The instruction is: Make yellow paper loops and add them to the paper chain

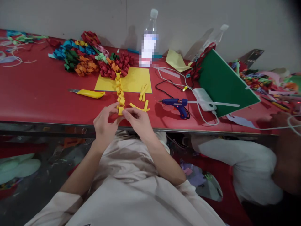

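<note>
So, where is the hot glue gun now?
In the head view, the hot glue gun lies on the table, right of the right hand and left of the green board.

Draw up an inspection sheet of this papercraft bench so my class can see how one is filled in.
Surface: red tabletop, partly covered by a yellow sheet.
Job's things: yellow paper chain; loose yellow strips to its right.
Clutter: multicoloured paper chains heaped behind; yellow-handled cutter, blade showing; blue glue gun; tilted green board; two white-capped bottles towards the back.
Hands: left hand and right hand both pinching the near end of the yellow paper chain.
Cables: black cable behind the blue glue gun; white cable across the right front.
Surroundings: grey wall behind; another person's leg at the right.
</note>
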A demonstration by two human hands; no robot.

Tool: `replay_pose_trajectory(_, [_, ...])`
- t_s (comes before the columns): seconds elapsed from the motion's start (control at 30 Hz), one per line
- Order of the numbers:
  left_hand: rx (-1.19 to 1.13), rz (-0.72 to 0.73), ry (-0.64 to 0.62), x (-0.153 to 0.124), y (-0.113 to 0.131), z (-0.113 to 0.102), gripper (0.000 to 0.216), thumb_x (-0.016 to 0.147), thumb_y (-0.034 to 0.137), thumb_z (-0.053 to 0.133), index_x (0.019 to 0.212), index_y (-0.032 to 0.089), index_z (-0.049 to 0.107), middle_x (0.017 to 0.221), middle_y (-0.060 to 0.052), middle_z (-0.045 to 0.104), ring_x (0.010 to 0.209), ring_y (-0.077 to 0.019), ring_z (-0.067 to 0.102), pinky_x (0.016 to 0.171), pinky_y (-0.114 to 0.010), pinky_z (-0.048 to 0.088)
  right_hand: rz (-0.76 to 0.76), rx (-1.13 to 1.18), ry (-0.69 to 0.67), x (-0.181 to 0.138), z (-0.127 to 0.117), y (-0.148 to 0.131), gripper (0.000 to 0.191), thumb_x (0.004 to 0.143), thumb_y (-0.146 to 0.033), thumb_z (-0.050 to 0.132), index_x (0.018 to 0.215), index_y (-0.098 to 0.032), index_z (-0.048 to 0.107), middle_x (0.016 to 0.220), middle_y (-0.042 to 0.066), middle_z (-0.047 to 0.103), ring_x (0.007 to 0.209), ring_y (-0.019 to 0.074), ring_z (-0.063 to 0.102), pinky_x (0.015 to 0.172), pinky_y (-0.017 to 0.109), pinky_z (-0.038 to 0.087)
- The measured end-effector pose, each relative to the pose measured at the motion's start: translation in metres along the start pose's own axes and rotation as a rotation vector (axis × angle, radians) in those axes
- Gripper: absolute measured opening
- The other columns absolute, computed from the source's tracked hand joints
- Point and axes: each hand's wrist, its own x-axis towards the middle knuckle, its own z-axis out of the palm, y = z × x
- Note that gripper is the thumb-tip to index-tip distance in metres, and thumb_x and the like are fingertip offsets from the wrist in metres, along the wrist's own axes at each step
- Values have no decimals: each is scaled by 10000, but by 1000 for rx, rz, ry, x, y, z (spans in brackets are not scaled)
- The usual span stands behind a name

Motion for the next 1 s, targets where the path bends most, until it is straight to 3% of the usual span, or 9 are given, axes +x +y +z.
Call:
replay_pose_trajectory(0.1, [38,82,-33,0,-1,-3,466,896,452,730,1314,263,645,1153,-87,700,1058,-234,688,964,-371,568,53,89,38,3,-1,0,304,780,-487,762,868,-198,720,860,16,706,787,148,607,762,282,496])
replay_pose_trajectory(0.2, [48,125,-30,6,-4,-8,512,864,462,760,1327,266,658,1289,-125,622,1179,-269,629,931,-374,583,78,91,-10,2,-7,-4,365,761,-543,768,807,-192,684,773,-7,636,728,127,547,682,260,454])
replay_pose_trajectory(0.33, [134,247,-77,15,-9,-13,264,954,307,658,1205,329,737,1161,-77,702,1090,-245,648,969,-405,555,146,113,-115,-1,-12,-9,462,725,-622,781,836,-188,668,749,-25,568,650,96,454,585,240,379])
replay_pose_trajectory(0.43, [214,318,-77,17,-13,-16,261,971,253,616,1177,330,756,1096,-69,735,1045,-246,656,955,-411,543,149,87,-162,0,-11,-11,499,690,-657,801,810,-190,672,720,-35,549,632,91,419,573,242,365])
replay_pose_trajectory(0.63, [222,322,-128,16,-10,-17,262,962,264,629,1187,323,751,1117,-76,728,1056,-253,659,956,-421,526,109,1,-60,5,-7,-9,612,566,-670,872,550,-198,483,581,-71,380,604,87,328,563,255,286])
replay_pose_trajectory(0.83, [115,231,-99,19,-6,-17,265,986,242,589,1160,354,753,1124,-57,701,1064,-222,651,955,-383,544,47,-1,-171,4,-13,-11,553,670,-744,780,665,-195,715,653,-28,506,667,123,451,664,282,435])
replay_pose_trajectory(0.93, [86,241,-97,18,-6,-18,264,977,239,611,1169,352,752,1107,-47,708,1051,-208,670,954,-358,551,-26,-23,-136,3,-15,-11,581,670,-776,763,648,-197,720,673,-14,536,702,145,496,736,317,472])
replay_pose_trajectory(1.0, [71,239,-78,17,-6,-18,249,971,236,624,1150,343,759,1087,-41,714,1029,-196,683,951,-341,553,6,-25,-155,3,-16,-11,576,683,-765,761,677,-192,718,686,-12,549,709,148,510,746,322,477])
